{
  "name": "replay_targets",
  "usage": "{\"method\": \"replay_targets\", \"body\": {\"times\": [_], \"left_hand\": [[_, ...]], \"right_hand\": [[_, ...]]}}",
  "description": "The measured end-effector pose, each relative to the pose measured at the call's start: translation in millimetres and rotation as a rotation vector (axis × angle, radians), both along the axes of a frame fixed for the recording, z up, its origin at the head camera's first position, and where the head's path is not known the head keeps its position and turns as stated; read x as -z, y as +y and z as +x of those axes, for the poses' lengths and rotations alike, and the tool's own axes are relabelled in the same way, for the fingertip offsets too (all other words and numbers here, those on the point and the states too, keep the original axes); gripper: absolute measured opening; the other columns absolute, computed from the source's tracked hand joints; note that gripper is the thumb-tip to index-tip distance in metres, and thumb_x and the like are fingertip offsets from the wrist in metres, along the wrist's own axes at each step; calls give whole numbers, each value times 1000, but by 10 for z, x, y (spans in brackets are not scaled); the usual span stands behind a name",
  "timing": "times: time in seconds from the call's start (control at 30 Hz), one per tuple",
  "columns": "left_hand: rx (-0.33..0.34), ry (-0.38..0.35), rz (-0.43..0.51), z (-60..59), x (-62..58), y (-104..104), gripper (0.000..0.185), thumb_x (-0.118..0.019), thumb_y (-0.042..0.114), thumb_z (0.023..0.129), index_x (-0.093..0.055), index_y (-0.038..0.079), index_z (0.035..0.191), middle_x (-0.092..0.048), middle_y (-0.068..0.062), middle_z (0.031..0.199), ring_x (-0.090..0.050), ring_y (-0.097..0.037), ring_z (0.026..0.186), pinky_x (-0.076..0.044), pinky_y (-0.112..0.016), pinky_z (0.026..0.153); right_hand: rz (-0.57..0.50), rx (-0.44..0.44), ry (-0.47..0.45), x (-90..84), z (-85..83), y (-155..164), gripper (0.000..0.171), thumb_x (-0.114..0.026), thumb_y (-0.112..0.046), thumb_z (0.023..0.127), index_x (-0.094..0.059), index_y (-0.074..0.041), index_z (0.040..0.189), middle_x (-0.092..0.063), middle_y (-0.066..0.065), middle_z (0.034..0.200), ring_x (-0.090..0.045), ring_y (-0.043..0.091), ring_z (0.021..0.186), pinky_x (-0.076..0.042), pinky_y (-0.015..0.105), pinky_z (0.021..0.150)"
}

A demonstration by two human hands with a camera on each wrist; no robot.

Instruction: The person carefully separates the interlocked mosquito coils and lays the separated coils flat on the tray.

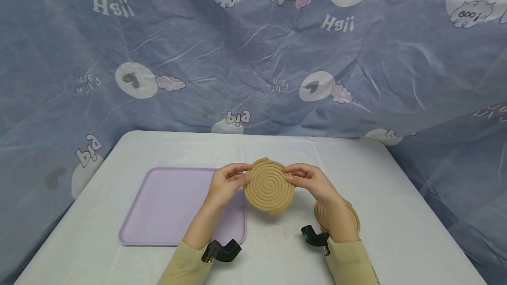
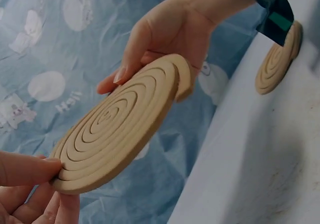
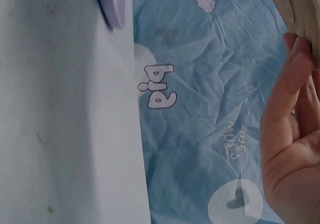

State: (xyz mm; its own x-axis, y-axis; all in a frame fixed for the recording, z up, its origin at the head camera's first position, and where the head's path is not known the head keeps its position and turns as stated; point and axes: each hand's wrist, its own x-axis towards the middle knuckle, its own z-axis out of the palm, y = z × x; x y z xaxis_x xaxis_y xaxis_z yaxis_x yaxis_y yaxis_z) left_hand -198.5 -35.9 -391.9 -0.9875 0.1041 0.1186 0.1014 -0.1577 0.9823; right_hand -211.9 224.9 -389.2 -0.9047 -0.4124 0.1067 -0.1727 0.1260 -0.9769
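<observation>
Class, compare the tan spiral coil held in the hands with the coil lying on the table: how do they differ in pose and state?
The held coil is lifted above the table, pinched at its edges by the left hand and right hand; the second coil rests flat on the table, untouched. The held coil shows fully in the head view; the second coil is partly hidden behind the right wrist. Both are tan, round spirals.

White table (image 1: 396,214), lilac tray (image 1: 170,206), spiral coil (image 1: 354,217)
</observation>
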Motion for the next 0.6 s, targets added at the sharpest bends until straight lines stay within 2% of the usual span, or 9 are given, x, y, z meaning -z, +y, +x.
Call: {"method": "replay_targets", "body": {"times": [0.17,0.33,0.47,0.6], "left_hand": [[-71,18,40,-2,-36,-76,28,-67,-9,78,-65,-6,105,-67,-14,98,-66,-15,79,-53,-23,70],[-136,11,78,-35,-33,-124,27,-67,-11,78,-65,-8,104,-67,-16,99,-66,-15,80,-53,-22,72],[-186,13,107,-41,-26,-151,27,-68,-11,77,-64,-9,104,-67,-17,100,-66,-17,81,-54,-22,72],[-200,9,114,-20,-17,-158,25,-68,-11,78,-64,-10,103,-68,-15,97,-66,-16,81,-54,-22,70]], "right_hand": [[-120,-92,57,33,2,-87,30,-62,-1,88,-61,-4,118,-66,3,102,-64,16,84,-55,35,72],[-136,-167,116,63,20,-177,40,-63,4,85,-55,3,125,-62,4,108,-61,14,84,-53,28,64],[-99,-131,150,79,41,-256,37,-65,1,86,-56,6,122,-62,-1,109,-60,13,84,-50,24,64],[-104,-96,120,104,82,-302,34,-64,1,86,-57,10,118,-63,1,105,-63,13,82,-54,28,71]]}}
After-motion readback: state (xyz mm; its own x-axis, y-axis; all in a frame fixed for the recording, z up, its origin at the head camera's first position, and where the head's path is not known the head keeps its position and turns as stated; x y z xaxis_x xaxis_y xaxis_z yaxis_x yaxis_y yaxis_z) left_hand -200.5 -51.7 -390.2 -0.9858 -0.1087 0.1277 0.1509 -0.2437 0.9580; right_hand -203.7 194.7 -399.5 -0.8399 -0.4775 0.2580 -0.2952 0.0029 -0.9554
